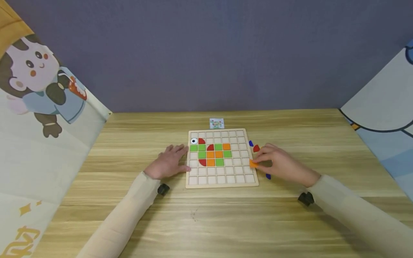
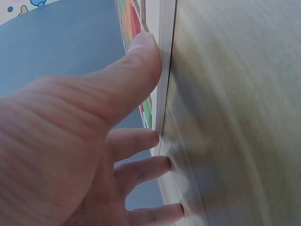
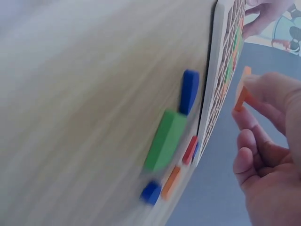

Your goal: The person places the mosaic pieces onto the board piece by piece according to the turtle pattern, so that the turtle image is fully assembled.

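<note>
A light wooden grid board [image 1: 222, 186] lies on the table, with green, orange and red tiles and a white eye tile [image 1: 194, 141] set in its cells. At the board's left edge rests my left hand [image 1: 167, 163]; its thumb [image 2: 146, 52] touches the rim and the other fingers are spread beside it. My right hand [image 1: 280, 163] pinches an orange square tile [image 3: 242, 89] between thumb and fingers, above the board's right edge. Loose pieces lie under and around that hand: a green one [image 3: 165, 141], a red one [image 3: 190, 149], another orange one [image 3: 170, 182] and several blue ones [image 3: 189, 92].
Just behind the board lies a small picture card [image 1: 217, 123]. A blue-grey wall [image 1: 213, 57] closes off the back of the wooden table [image 1: 206, 222]. Printed panels [image 1: 42, 154] stand at the left and right sides.
</note>
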Motion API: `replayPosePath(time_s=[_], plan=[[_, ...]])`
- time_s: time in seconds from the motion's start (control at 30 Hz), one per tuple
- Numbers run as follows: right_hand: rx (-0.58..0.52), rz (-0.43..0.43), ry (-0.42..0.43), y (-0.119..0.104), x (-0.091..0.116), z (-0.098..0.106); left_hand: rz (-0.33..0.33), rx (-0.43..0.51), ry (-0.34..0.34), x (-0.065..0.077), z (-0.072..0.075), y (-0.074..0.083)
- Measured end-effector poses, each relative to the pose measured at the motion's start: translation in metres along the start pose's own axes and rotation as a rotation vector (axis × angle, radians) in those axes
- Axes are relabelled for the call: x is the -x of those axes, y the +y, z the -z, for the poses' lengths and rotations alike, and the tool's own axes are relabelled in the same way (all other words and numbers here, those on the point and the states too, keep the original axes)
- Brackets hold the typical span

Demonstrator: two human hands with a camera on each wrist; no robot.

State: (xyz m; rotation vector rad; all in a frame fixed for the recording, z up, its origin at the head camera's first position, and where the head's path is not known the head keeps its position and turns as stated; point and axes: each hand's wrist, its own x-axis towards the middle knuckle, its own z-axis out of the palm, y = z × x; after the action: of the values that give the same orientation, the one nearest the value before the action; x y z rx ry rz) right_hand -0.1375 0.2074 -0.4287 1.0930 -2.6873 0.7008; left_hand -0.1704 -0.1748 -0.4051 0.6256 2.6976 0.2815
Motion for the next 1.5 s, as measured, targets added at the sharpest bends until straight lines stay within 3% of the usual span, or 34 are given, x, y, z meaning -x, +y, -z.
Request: replayPosePath(time_s=[0.33,0.53,0.73,1.03,1.2,1.3,1.5], plan=[[-0.117,0.015,-0.104,-0.009,-0.042,-0.016,-0.001,-0.008,-0.002,-0.002,-0.001,-0.002],[-0.153,-0.064,-0.223,-0.019,-0.06,-0.024,-0.001,-0.016,-0.003,-0.003,-0.002,-0.002],[-0.14,-0.092,-0.233,-0.024,-0.068,-0.029,-0.009,-0.028,-0.003,-0.004,-0.001,-0.001],[-0.098,-0.043,-0.204,-0.03,-0.065,-0.028,-0.006,-0.016,0.002,-0.002,-0.002,-0.003],[-0.097,-0.036,-0.109,-0.023,-0.056,-0.02,-0.01,-0.013,0.006,-0.001,-0.002,-0.003],[-0.104,-0.093,-0.065,-0.011,-0.048,-0.008,-0.009,-0.004,0.004,-0.001,-0.002,-0.003],[-0.063,-0.271,-0.066,0.023,-0.026,0.015,0.0,-0.003,0.005,-0.002,-0.003,-0.002]])
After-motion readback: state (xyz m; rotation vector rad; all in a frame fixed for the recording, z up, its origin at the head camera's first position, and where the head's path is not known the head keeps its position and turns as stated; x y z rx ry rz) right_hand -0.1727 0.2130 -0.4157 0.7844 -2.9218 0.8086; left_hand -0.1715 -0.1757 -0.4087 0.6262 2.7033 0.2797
